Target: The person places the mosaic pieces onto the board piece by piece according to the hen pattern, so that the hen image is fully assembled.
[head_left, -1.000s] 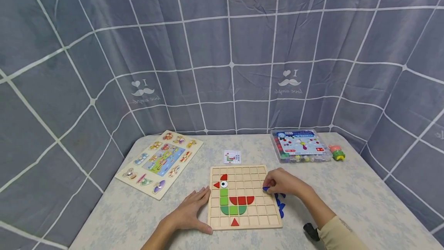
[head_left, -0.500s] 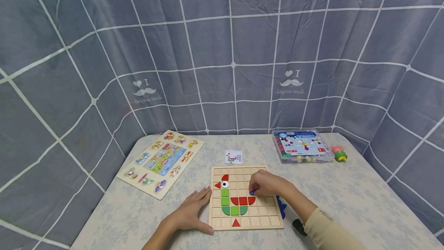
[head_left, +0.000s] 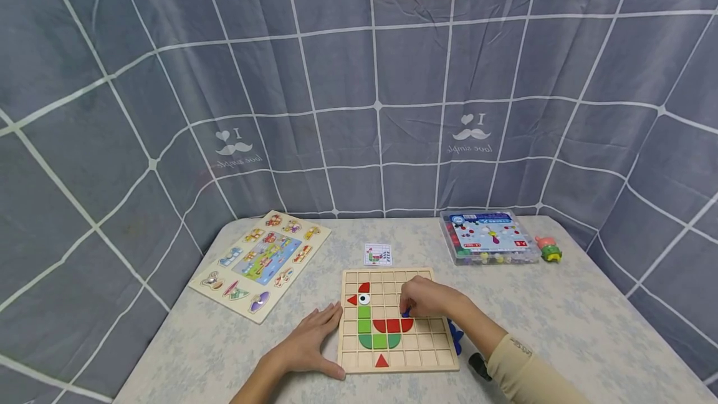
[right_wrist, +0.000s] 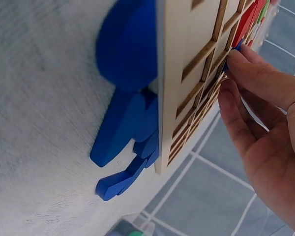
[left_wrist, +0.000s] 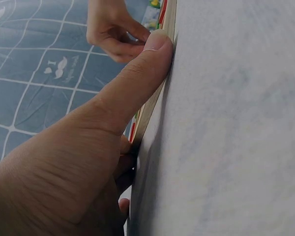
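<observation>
My right hand (head_left: 429, 298) pinches a blue piece (head_left: 406, 313) at the grid of a wooden board (head_left: 401, 369), just above the red row (head_left: 393, 325). The fingers partly cover the piece; its full shape is hidden. Fingers spread, my left hand (head_left: 305, 338) rests against the board's left side, its thumb at the near corner. In the left wrist view that thumb (left_wrist: 157, 42) touches the board's edge. Red and green pieces and a round eye piece (head_left: 364, 298) form a bird-like figure. Several loose blue pieces (right_wrist: 120, 123) lie on the cloth along the board's right edge.
A small pattern card (head_left: 378, 254) lies behind the board. At the left is a picture puzzle board (head_left: 263, 260); at the back right, a clear box (head_left: 488, 239) beside a small figurine (head_left: 548, 248). A black object (head_left: 479, 366) sits by the right sleeve.
My right hand has carried the blue piece leftward from the board's right edge to the cells above the red row, shifting only slightly in the last half second. My left hand stays put.
</observation>
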`<move>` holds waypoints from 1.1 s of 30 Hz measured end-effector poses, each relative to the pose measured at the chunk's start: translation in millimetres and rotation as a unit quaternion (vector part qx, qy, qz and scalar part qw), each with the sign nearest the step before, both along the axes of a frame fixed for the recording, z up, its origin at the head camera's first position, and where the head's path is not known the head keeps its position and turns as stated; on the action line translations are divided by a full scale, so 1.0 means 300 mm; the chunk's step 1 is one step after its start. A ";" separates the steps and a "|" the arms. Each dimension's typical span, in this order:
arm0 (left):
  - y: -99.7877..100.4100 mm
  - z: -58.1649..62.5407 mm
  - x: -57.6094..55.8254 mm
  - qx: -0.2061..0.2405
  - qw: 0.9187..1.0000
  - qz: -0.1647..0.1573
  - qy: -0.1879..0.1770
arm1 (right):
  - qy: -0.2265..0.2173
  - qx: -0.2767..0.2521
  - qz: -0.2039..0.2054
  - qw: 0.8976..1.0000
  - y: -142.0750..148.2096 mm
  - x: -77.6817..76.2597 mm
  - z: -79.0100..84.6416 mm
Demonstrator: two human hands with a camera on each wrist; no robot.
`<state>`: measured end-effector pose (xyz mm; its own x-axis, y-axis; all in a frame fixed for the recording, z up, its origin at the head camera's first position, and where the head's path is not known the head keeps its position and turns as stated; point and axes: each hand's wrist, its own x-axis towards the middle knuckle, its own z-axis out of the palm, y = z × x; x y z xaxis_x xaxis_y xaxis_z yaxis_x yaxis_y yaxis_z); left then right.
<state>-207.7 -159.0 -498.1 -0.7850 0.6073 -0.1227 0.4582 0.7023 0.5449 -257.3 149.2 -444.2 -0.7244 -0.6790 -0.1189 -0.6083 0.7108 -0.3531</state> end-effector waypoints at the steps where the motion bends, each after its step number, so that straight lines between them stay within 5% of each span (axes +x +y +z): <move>1: 0.000 0.000 0.000 0.000 1.000 0.000 0.000 | 0.002 0.001 0.001 1.000 0.001 0.000 0.000; 22: 0.004 0.003 -0.001 -0.006 1.000 0.005 -0.007 | -0.003 -0.013 -0.012 1.000 0.015 0.010 0.003; 33: 0.002 0.009 0.000 -0.003 1.000 0.009 -0.014 | -0.033 -0.056 -0.090 0.994 0.107 0.025 0.007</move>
<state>-207.8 -158.3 -495.5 -0.7919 0.5925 -0.1480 0.4304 0.7134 0.5530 -249.6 181.3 -442.1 -0.8286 -0.5505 -0.1014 -0.4478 0.7606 -0.4701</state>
